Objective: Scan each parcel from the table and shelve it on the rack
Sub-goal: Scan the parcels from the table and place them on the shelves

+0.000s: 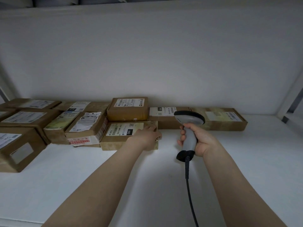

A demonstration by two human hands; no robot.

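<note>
Head view: the left hand point(145, 136) lies with straight fingers on the right end of a flat parcel point(122, 131) near the shelf's point(164, 181) back edge. Just beside it, the right hand point(201, 140) grips the scanner point(188, 117) by its handle.

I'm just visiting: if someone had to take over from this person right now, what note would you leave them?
Left hand: flat on the low parcel marked 060, at the front of the white shelf.
Right hand: grips the corded scanner.
Done: other parcels lie on the shelf, along the back and to the left.
Left: let go of this parcel; the table is out of view, so check it for more.
</note>
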